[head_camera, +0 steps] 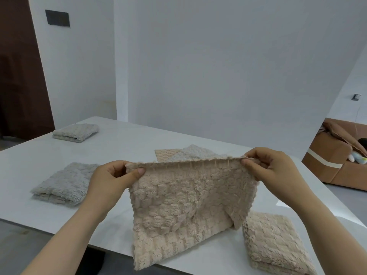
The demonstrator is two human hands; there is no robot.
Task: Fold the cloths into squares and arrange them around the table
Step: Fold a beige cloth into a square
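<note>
The left hand [115,181] and right hand [272,169] each pinch a top corner of the beige cloth [188,199], pulling its upper edge taut above the white table [139,139]. Its lower edge hangs by the near rim. A folded beige square [274,241] lies just beside it on the right, a near grey square [63,185] and a far grey square [76,132] well apart on the left.
</note>
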